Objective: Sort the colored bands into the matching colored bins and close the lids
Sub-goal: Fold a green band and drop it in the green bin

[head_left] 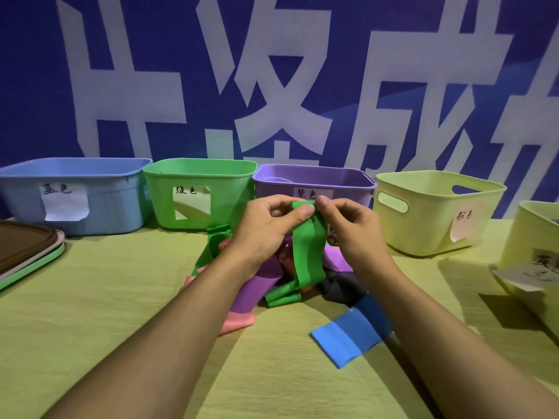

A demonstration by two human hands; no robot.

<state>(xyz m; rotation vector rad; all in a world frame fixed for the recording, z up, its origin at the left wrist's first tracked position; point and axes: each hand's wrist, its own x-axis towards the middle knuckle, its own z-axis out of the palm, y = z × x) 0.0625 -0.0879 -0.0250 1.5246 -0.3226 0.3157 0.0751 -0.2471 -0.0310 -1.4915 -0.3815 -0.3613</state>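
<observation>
Green band [308, 252], lifted above the mixed band pile [272, 276], pinched at its top edge by left hand [263, 228] and right hand [351, 228]. Directly behind: purple bin [348, 184], partly hidden by the hands. Left of that: green bin [223, 189], lidless. Blue band [348, 337] nearer than the pile.

the far-right yellow bin [532, 237] and stacked lids [27, 252] are cut off by the edges.

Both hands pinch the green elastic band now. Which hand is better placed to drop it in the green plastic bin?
Probably the left hand. The green plastic bin stands on its side of the green elastic band, while the right hand would need to cross over.
</observation>
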